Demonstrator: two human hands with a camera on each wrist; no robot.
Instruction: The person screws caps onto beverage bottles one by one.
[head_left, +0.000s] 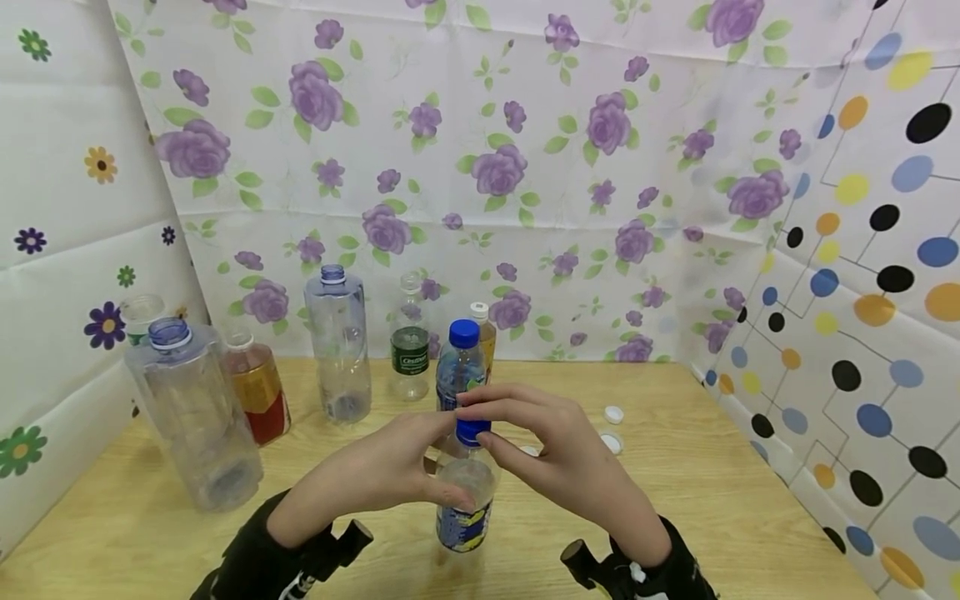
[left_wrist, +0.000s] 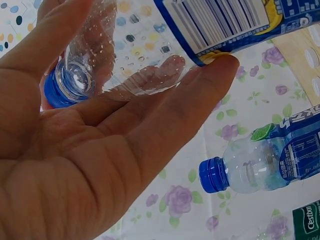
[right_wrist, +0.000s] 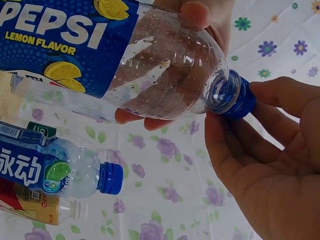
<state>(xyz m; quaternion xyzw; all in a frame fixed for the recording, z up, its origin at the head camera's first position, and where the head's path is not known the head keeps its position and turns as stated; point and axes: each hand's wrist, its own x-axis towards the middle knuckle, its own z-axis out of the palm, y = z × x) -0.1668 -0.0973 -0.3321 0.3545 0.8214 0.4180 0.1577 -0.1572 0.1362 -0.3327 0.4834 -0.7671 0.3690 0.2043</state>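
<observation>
"What could go wrong here?"

"Slipping, I'd say. The left hand (head_left: 397,462) grips the Pepsi bottle (head_left: 476,478) round its upper body, and beads of moisture show on the plastic. If that hold is too light, the bottle could spin along with any twist of the blue cap (right_wrist: 243,102)."

"And if it's too firm?"

"Thin walls might buckle. Also, a second blue-capped bottle (head_left: 459,367) stands just behind, so a careless swing of the knuckles could tip it."

"How are the hands set?"

"The left comes in from the side, thumb across the near face, fingers round the far side. The right hand (head_left: 558,442) arches over from the other side, wrist low, pinching the cap between thumb and fingertips."

"Where's the bottle exactly?"

"Upright between both hands, in front of the person, over the tabletop (head_left: 750,508). Whether its base touches down, I can't tell."

"Is the cap loose?"

"Can't tell either; it sits on the neck."
</observation>
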